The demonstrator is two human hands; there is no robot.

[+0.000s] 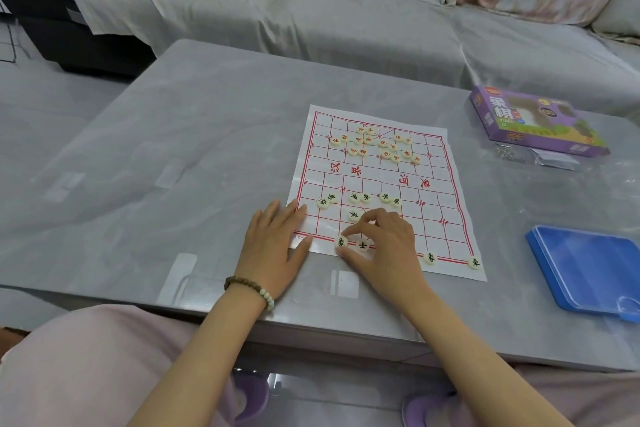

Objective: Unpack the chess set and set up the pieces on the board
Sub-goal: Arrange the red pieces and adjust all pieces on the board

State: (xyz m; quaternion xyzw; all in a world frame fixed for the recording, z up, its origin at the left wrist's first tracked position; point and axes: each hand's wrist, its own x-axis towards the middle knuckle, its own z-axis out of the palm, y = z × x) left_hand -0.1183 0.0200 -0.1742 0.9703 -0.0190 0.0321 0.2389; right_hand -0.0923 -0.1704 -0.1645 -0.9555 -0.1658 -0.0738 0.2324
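Open board grid (433, 236) lies just right of the right hand (384, 246) — only two placed pieces (430, 257) beyond. Ahead of it loose black pieces (354, 198) crowd the way; the left hand (273, 246) flanks it.

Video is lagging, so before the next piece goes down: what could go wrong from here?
1. The thin paper board is pinned only at its near-left corner by the left hand; it may slide and scatter placed pieces.
2. The right hand pinches the elephant piece close beside the advisor piece and could nudge it.
3. The red pieces lie clustered at the far side; reaching over could knock the black pieces mid-board.
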